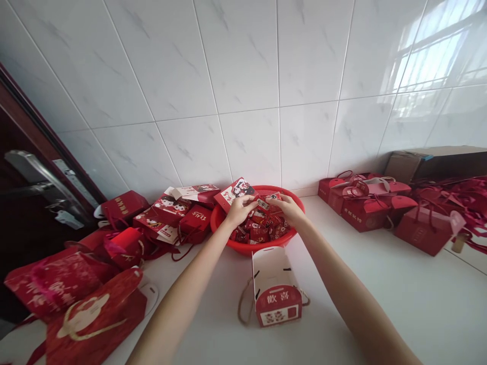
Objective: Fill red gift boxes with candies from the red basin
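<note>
Small red packets (262, 204) are between the person's hands, just above the red basket (245, 248); the left hand (241, 210) and the right hand (287, 208) both pinch narrowly at them, but the fingers hide how many each holds. More wrapped pieces (262, 233) fill the basket, their printing too small to read and the bottom layer out of sight. A patterned box (236, 193) leans over the basket's left rim, its lower edge partly behind the left hand. Just in front of the basket, between the forearms, an open box (279, 306) stands on the white table (216, 319) with a rope handle at each side; its inner floor is hard to make out. At left, red gift boxes (167, 210) overlap, so their number is unclear, and a bag-like box (91, 314) is cut off below. At right stand more red boxes (359, 213), then a cardboard carton (407, 165) and dim red ribbons cut by the edge. The door (15, 208) at far left is mostly out of frame.
</note>
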